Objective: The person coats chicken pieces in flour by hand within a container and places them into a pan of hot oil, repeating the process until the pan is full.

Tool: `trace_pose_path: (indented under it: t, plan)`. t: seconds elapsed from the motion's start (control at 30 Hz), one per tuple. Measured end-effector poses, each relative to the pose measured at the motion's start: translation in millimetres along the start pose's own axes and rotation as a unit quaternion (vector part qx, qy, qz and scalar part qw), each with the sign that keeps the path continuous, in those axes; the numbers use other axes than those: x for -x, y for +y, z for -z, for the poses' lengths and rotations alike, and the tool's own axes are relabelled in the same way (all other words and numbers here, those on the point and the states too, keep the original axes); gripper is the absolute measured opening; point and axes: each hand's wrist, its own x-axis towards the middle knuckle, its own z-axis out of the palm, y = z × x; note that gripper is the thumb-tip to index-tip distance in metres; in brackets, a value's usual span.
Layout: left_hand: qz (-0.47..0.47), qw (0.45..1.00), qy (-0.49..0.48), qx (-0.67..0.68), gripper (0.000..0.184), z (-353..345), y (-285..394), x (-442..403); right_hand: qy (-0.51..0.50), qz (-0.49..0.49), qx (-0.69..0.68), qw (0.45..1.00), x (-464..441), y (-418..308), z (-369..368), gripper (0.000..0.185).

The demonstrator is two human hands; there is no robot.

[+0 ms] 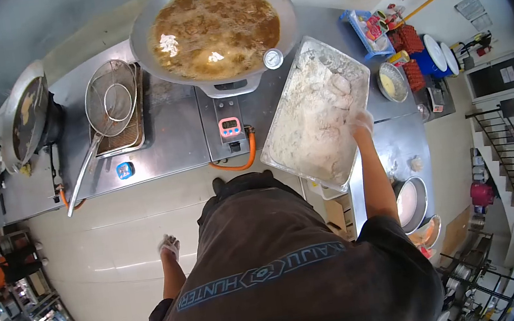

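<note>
My right hand (361,123), white with flour, is at the right side of a large metal tray (279,133) of flour. Its fingers blend into the flour, so what they hold, if anything, cannot be made out. Flour-coated pieces (332,137) lie heaped beside that hand. Away from the counter, over the floor, my left hand (169,244) hangs with flour on it, its fingers loosely apart and nothing in them. Behind the tray, a big wok (286,10) holds bubbling brown oil (219,19), with two pale floury patches on its surface. A dial thermometer (273,59) sits on the wok's rim.
A long-handled strainer (107,99) rests over a rack tray (141,120) on the left. Nearby are a blue timer (124,171), a pink timer (230,127), an orange gas hose (252,151) and another wok (32,76). Bowls (393,83) and a blue crate (360,33) stand right.
</note>
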Motion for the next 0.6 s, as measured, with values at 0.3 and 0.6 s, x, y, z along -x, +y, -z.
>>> trace_pose_path:
  t: [0.3, 0.6]
  plan:
    - [-0.052, 0.998, -0.031, -0.03, 0.029, -95, 9, 55, -0.254, 0.178, 0.146, 0.939, -50, -4, -67, 0.032]
    - [0.038, 0.995, -0.064, -0.063, 0.034, -72, -115, 115, -0.39, 0.333, 0.15, 0.846, -17, -9, -45, 0.032]
